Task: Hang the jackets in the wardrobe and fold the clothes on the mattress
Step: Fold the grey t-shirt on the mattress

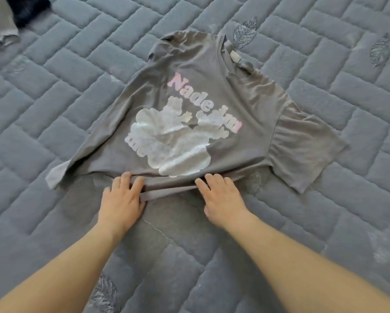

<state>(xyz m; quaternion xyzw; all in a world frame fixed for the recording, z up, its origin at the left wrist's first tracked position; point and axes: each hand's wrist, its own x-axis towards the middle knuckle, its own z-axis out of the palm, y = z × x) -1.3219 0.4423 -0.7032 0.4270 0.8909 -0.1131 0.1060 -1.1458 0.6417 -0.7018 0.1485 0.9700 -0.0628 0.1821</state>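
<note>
- My left hand [121, 199] and right hand [221, 195] press flat, fingers extended, on the folded near edge of the grey T-shirt [203, 114] (print facing up).
- T-shirt lies on the quilted mattress [53, 86].

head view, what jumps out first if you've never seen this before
A grey t-shirt with a pink and white print lies spread in the middle of a grey quilted mattress. The left hand and right hand touch its near hem. More clothes sit in the far left corner.
</note>
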